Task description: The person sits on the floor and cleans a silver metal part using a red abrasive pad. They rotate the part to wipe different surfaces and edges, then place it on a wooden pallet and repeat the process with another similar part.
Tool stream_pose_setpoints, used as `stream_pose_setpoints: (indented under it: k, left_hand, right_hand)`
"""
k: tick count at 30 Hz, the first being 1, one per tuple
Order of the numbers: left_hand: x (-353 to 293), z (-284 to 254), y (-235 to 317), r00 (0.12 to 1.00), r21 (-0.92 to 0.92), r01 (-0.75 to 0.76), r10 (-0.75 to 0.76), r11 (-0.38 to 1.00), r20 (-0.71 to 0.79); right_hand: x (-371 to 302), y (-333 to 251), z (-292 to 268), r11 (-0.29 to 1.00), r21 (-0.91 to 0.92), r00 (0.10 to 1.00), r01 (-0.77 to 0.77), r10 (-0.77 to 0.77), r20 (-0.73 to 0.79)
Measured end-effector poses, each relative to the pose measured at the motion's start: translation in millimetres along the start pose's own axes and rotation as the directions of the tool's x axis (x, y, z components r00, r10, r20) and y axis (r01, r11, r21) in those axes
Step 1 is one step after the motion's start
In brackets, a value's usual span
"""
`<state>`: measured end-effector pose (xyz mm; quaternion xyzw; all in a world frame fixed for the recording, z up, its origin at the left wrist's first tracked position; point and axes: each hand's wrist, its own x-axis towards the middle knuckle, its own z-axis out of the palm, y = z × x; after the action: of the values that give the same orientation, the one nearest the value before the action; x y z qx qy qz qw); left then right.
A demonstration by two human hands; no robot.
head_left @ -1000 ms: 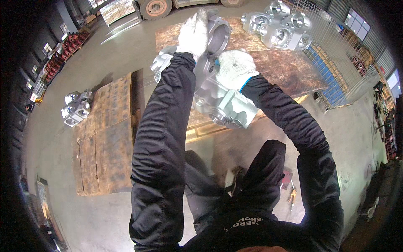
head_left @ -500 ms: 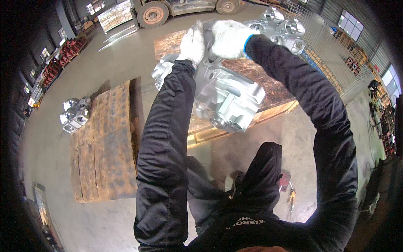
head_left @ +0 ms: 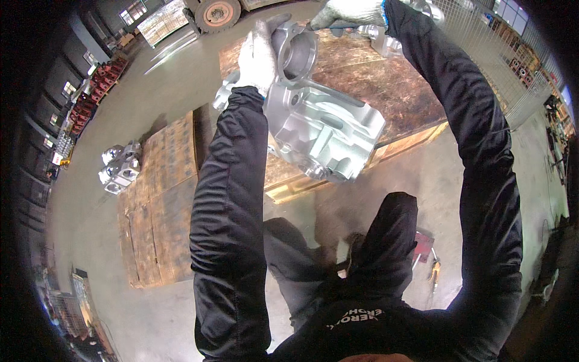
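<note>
A large silvery metal casting (head_left: 329, 130) with a round open ring at its far end is tilted over the wooden pallet ahead of me. My left hand (head_left: 256, 60), in a white glove with grey fingertips, is wrapped against the left side of that ring. Beyond the ring's right edge, my right hand (head_left: 353, 12) is gloved too, its fingers loosely bent and apart with nothing seen in them. Part of it is cut off by the upper edge. Another silvery casting (head_left: 226, 90) shows partly behind my left wrist.
The stained wooden pallet (head_left: 374, 81) lies under the castings, with more silvery castings (head_left: 386, 42) at its far right beside a wire mesh cage (head_left: 482, 48). A second pallet (head_left: 160, 211) sits left, a casting (head_left: 120, 169) at its edge. A vehicle wheel (head_left: 217, 13) stands beyond.
My right hand has come off the casting's ring and moved right and away, uncovering the ring's opening. My left hand stays on the ring. The view has shifted slightly.
</note>
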<state>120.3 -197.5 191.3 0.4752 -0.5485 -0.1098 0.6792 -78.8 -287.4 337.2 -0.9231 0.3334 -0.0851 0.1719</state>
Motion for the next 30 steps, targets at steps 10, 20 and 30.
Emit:
stream_pose_setpoints:
  k: [10,20,30]
  left_hand:
    - [4.8,5.4,-4.2,0.992,-0.161,-0.001,0.022,0.987,0.128]
    - [4.1,-0.4,-11.8,0.995,-0.1,-0.068,0.075,0.993,0.065]
    - [-4.9,3.2,8.1,0.997,0.227,-0.079,0.076,0.971,0.023]
  right_hand:
    - [76.6,177.7,97.1,0.716,-0.124,0.647,0.687,-0.68,-0.345]
    - [25.9,127.8,180.5,0.825,0.541,0.981,0.165,-0.079,-0.179]
    - [18.7,117.3,179.2,0.902,0.386,0.981,0.196,-0.185,-0.065]
